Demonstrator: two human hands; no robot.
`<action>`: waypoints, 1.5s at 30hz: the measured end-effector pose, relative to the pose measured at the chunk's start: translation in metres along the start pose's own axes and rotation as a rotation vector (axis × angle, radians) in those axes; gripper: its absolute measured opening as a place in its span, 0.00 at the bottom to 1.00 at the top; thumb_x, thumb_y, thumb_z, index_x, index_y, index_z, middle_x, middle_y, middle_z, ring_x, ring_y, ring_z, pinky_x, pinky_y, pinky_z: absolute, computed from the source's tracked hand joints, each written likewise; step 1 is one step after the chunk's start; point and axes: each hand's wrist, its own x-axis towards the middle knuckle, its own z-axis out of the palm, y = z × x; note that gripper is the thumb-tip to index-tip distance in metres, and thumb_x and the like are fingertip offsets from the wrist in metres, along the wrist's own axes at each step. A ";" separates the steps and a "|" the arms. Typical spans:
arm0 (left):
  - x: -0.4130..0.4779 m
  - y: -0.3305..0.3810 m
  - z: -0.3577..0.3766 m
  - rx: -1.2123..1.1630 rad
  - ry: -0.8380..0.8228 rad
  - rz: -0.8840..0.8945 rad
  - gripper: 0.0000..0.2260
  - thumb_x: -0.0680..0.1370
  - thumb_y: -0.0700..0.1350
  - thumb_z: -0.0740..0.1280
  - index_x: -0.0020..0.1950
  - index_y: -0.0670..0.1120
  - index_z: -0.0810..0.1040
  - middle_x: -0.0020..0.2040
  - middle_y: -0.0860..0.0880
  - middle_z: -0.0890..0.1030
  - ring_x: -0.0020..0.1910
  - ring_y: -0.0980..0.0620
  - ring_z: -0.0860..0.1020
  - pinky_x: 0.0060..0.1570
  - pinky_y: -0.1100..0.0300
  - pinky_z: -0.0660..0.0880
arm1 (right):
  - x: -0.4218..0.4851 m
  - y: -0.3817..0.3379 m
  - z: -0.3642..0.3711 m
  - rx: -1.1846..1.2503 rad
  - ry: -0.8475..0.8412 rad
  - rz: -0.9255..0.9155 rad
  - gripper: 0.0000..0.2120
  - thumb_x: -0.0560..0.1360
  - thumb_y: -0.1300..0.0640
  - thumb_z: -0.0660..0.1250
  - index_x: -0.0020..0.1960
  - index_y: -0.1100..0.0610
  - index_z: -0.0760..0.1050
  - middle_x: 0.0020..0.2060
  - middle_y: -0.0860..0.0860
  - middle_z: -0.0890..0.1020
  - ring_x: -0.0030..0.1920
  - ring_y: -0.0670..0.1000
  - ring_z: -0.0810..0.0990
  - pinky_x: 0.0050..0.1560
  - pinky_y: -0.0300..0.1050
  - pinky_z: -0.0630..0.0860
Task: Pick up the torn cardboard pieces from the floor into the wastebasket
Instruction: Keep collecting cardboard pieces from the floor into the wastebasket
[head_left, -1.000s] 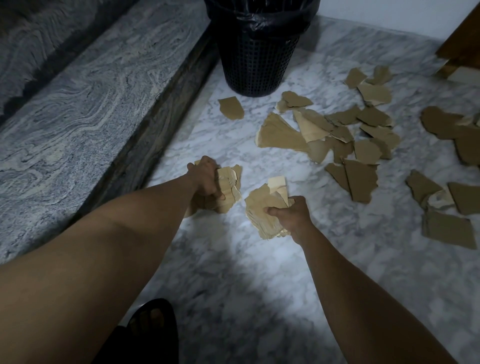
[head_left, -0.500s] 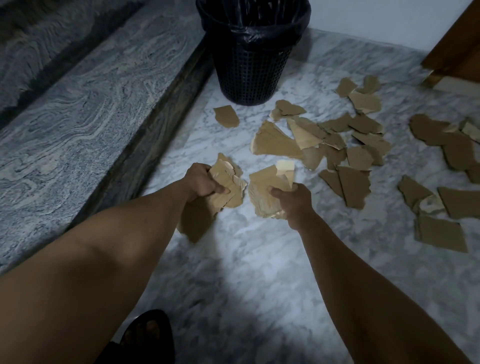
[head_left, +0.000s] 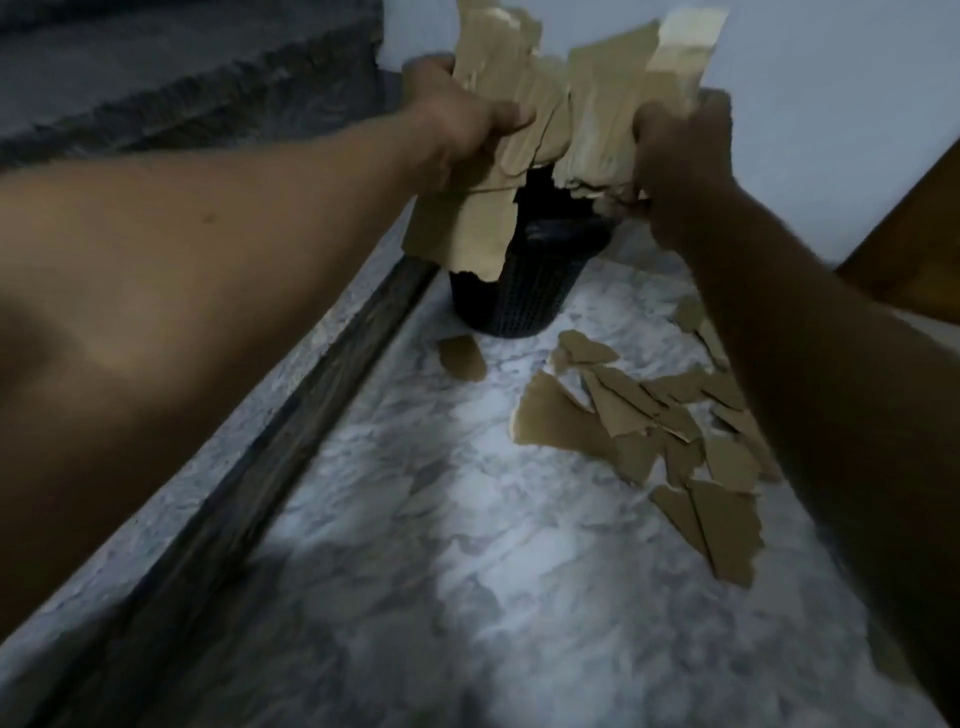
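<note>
Head view: both fists clamped on torn cardboard, raised over the wastebasket (head_left: 524, 296).

Your left hand (head_left: 457, 124) grips one cardboard bundle (head_left: 498, 130), your right hand (head_left: 675, 150) a paler sheaf (head_left: 613, 119); more loose pieces (head_left: 623, 415) lie on the marble floor (head_left: 441, 545). Expect light, stiff, ragged sheets that slip from a stack; pinch mid-bundle. Wastebasket rim is hidden behind cardboard, frame is blurred, right forearm covers further scraps.
</note>
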 end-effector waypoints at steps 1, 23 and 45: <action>0.014 0.007 0.002 -0.037 0.057 0.022 0.23 0.67 0.51 0.80 0.55 0.48 0.74 0.49 0.52 0.81 0.46 0.56 0.81 0.42 0.61 0.82 | 0.013 -0.011 0.007 -0.011 -0.020 -0.014 0.14 0.78 0.58 0.61 0.62 0.56 0.62 0.55 0.54 0.73 0.50 0.56 0.79 0.34 0.56 0.84; 0.118 -0.083 0.084 0.586 -0.141 0.082 0.31 0.73 0.61 0.70 0.69 0.46 0.68 0.67 0.44 0.69 0.64 0.46 0.71 0.63 0.57 0.68 | 0.105 0.114 0.014 -0.507 0.030 0.103 0.16 0.75 0.51 0.70 0.59 0.56 0.73 0.53 0.55 0.79 0.52 0.56 0.81 0.52 0.56 0.81; -0.066 -0.268 0.222 1.198 -1.025 0.061 0.50 0.66 0.61 0.76 0.79 0.45 0.55 0.80 0.44 0.54 0.78 0.43 0.52 0.76 0.45 0.51 | 0.092 0.341 -0.067 -1.205 -0.901 0.340 0.28 0.72 0.50 0.77 0.65 0.61 0.71 0.59 0.58 0.78 0.57 0.59 0.79 0.56 0.52 0.78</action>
